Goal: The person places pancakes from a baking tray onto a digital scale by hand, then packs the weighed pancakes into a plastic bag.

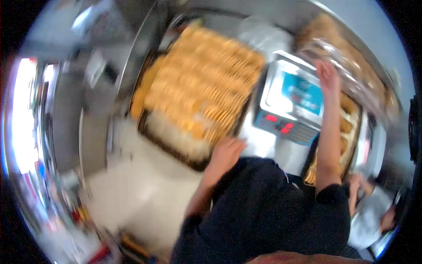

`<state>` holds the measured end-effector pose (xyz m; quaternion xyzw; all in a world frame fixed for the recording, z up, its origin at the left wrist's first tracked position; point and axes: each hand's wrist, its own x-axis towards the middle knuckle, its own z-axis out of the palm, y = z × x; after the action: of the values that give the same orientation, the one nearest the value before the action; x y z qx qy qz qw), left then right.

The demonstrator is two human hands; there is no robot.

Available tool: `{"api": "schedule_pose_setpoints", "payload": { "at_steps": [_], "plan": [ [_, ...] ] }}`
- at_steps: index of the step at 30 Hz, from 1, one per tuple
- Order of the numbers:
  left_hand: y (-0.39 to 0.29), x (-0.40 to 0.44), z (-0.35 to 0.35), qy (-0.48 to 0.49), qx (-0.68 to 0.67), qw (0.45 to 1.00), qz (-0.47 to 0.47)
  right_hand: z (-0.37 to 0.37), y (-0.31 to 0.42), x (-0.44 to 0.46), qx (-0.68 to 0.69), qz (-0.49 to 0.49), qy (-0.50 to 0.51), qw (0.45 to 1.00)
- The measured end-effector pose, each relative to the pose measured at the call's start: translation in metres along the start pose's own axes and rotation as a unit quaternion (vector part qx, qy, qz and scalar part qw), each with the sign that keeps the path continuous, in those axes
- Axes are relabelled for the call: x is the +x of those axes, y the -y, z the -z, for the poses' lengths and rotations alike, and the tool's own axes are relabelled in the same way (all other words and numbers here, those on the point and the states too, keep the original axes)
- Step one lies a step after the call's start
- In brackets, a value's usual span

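My left hand (228,152) is beside the near right corner of a large dark baking tray (173,154), its fingers loosely bent and nothing visible in them. Rows of thin golden biscuits (206,77) cover most of that tray, while its near end shows a bare pale surface. My right arm stretches past a digital scale (285,99) with a shiny top and red digits. Beyond the scale's far right corner, my right hand (327,72) is at the clear plastic bags (340,66). Motion blur hides whether its fingers grip the plastic.
Under my right arm lies a narrower tray (356,136) with brown baked pieces. Crumpled clear plastic (266,37) sits behind the scale. Another person (373,209) in a light top is at the lower right. Pale floor (136,189) shows at the left.
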<state>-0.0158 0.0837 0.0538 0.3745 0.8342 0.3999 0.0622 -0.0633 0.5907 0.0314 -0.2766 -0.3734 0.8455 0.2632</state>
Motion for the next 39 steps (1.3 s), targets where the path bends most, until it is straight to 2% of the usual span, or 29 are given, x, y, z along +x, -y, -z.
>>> {"api": "schedule_pose_setpoints", "payload": {
  "at_steps": [2, 4, 5, 6, 8, 10, 12, 13, 14, 16, 20, 22, 25, 29, 31, 32, 34, 35, 37, 38, 39],
  "plan": [
    [0.004, -0.005, -0.001, 0.028, -0.053, 0.998, 0.034, -0.022, -0.033, -0.064, -0.092, -0.004, -0.005, 0.996],
    [0.007, -0.009, -0.004, 0.032, -0.047, 0.998, 0.013, -0.017, -0.075, -0.12, -0.188, -0.037, 0.091, 0.977],
    [0.009, -0.01, -0.004, 0.027, -0.045, 0.999, 0.01, -0.026, -0.095, -0.149, -0.245, -0.044, 0.089, 0.964],
    [0.009, -0.013, -0.006, 0.027, -0.045, 0.999, 0.006, -0.037, -0.112, -0.178, -0.303, -0.051, 0.08, 0.948],
    [0.025, -0.027, -0.001, -0.005, -0.05, 0.999, -0.003, -0.074, -0.135, -0.226, -0.419, -0.082, 0.126, 0.895],
    [0.031, -0.033, 0.003, -0.041, -0.068, 0.997, 0.007, -0.076, -0.16, -0.246, -0.39, -0.068, 0.188, 0.899],
    [0.05, -0.051, 0.007, -0.17, -0.044, 0.977, 0.119, -0.085, -0.175, -0.267, -0.415, -0.059, 0.213, 0.883],
    [0.062, -0.059, 0.014, -0.209, -0.072, 0.957, 0.189, -0.088, -0.179, -0.275, -0.465, -0.025, 0.238, 0.852],
    [0.075, -0.066, 0.023, -0.246, -0.099, 0.93, 0.255, -0.092, -0.182, -0.282, -0.505, 0.055, 0.277, 0.816],
    [0.079, -0.071, 0.054, -0.29, -0.062, 0.895, 0.334, -0.114, -0.175, -0.298, -0.536, 0.121, 0.315, 0.774],
    [0.099, -0.085, 0.069, -0.276, -0.015, 0.905, 0.324, -0.126, -0.187, -0.301, -0.54, 0.117, 0.33, 0.766],
    [0.102, -0.087, 0.056, -0.172, -0.018, 0.911, 0.375, -0.132, -0.194, -0.305, -0.541, 0.128, 0.347, 0.755],
    [0.096, -0.083, 0.039, -0.212, -0.022, 0.899, 0.383, -0.144, -0.195, -0.312, -0.561, 0.14, 0.361, 0.732],
    [0.081, -0.077, 0.035, -0.201, -0.036, 0.881, 0.427, -0.148, -0.2, -0.319, -0.563, 0.15, 0.363, 0.727],
    [0.09, -0.084, 0.025, -0.154, -0.021, 0.901, 0.405, -0.151, -0.205, -0.318, -0.585, 0.214, 0.391, 0.677],
    [0.095, -0.087, 0.02, -0.155, -0.022, 0.901, 0.404, -0.155, -0.208, -0.316, -0.586, 0.216, 0.391, 0.676],
    [0.101, -0.086, 0.017, -0.163, -0.021, 0.912, 0.376, -0.168, -0.216, -0.31, -0.616, 0.293, 0.409, 0.606],
    [0.103, -0.086, 0.015, -0.164, -0.022, 0.913, 0.373, -0.173, -0.221, -0.306, -0.617, 0.296, 0.407, 0.605],
    [0.1, -0.081, 0.016, -0.177, -0.059, 0.901, 0.392, -0.182, -0.235, -0.298, -0.708, 0.247, 0.44, 0.494],
    [0.098, -0.079, 0.015, -0.178, -0.059, 0.901, 0.391, -0.186, -0.241, -0.295, -0.708, 0.248, 0.44, 0.495],
    [0.093, -0.075, 0.019, -0.19, -0.091, 0.902, 0.377, -0.191, -0.246, -0.293, -0.735, 0.203, 0.448, 0.467]
  ]
}}
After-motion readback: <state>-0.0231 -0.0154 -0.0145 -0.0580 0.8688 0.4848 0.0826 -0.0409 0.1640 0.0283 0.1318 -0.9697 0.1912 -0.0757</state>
